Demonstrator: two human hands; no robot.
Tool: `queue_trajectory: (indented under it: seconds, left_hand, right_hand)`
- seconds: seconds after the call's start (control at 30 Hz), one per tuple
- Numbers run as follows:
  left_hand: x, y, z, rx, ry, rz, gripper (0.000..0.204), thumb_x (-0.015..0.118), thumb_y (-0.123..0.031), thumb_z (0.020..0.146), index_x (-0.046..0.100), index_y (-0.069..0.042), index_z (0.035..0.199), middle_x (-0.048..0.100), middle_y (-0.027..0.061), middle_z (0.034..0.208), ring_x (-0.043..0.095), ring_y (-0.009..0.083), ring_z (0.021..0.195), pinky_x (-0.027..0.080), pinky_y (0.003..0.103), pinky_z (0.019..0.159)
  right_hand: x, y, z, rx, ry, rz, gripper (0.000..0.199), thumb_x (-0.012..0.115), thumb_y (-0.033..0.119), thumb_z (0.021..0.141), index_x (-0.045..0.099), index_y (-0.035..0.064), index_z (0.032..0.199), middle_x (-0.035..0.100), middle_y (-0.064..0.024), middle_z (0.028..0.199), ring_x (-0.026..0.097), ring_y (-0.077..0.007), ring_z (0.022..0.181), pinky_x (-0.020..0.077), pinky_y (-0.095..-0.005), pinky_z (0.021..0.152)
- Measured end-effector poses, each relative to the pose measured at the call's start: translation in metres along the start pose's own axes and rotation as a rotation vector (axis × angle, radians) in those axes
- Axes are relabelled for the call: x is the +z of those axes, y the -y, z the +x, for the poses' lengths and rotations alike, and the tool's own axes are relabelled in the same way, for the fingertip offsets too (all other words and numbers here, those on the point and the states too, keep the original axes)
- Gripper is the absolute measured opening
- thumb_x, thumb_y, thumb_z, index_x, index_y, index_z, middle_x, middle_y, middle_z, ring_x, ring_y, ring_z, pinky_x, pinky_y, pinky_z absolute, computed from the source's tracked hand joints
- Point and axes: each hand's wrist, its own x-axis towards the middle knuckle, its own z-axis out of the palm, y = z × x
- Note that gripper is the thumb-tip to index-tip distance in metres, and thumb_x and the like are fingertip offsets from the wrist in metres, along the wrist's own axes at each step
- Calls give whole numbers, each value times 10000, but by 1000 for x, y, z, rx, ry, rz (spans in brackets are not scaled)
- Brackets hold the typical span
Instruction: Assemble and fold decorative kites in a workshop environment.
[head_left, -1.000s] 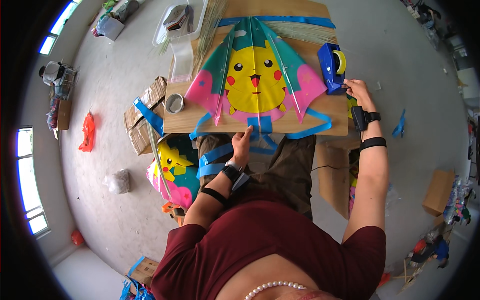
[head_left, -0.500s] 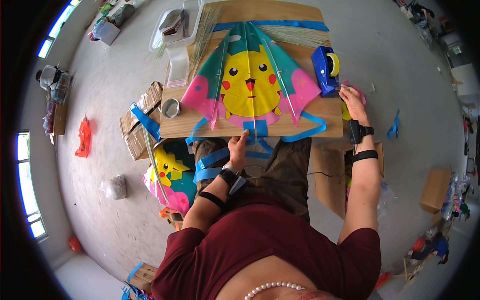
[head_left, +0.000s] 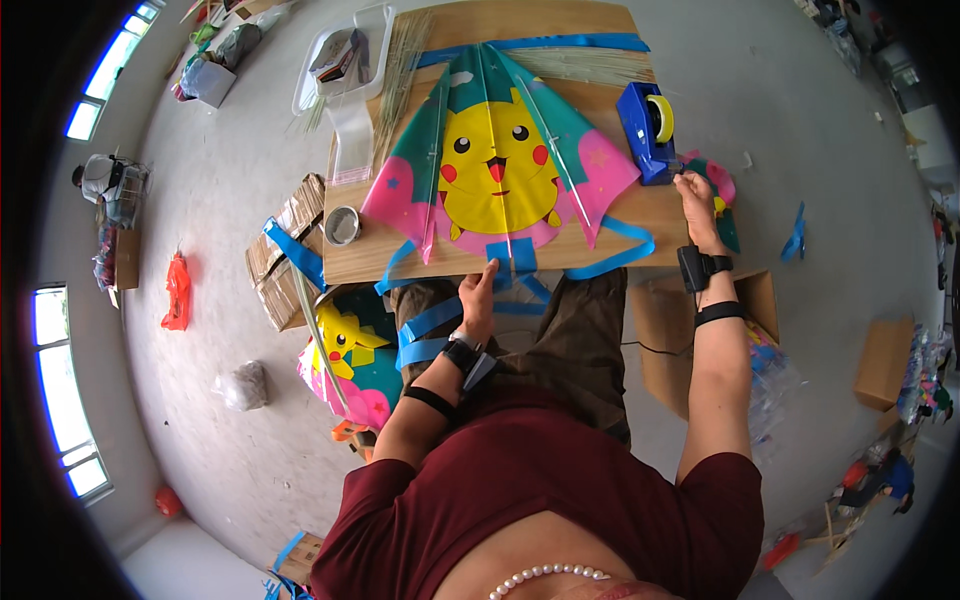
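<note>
A kite [head_left: 495, 175] with a yellow cartoon face on green and pink lies flat on the wooden table [head_left: 600, 255], thin rods running along it. A blue ribbon tail [head_left: 515, 256] is at its lower edge. My left hand [head_left: 478, 302] pinches this ribbon at the table's front edge, thumb on top and fingers partly hidden below. My right hand [head_left: 703, 208] is closed in a pinch at the near end of the blue tape dispenser [head_left: 640, 135], which carries a yellowish roll of tape [head_left: 660, 118]. The strip between those fingertips is too fine to see clearly.
Thin sticks [head_left: 402, 85] and a clear tub [head_left: 370, 40] lie at the table's far left. A round grey tin [head_left: 342, 226] sits near the left edge. Another printed kite [head_left: 350, 345] hangs beside my leg. An open cardboard box [head_left: 665, 350] stands at right.
The whole view has shifted slightly. My right hand stays at the dispenser's near end and my left hand stays on the blue ribbon. The kite lies as before.
</note>
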Motion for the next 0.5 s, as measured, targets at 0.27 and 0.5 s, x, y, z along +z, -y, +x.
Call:
queue_trajectory:
  seconds: [0.27,0.5]
  left_hand:
    - [-3,1,3,-4,24,16,212,813,-350,973,731,-157,941,572,-111,799,483,32,714,375,257,676]
    - [-3,10,5,-25,16,-23,225,812,-327,981,733,-117,969,611,-97,845,495,26,754,383,257,680]
  right_hand:
    - [38,-15,-16,188,-218,352,211,754,314,1031,680,117,1035,651,65,931,567,-66,881,466,-290,794]
    - [23,-37,2,355,-169,268,230,736,358,1042,710,130,1069,700,47,1083,599,-82,1007,501,-328,837]
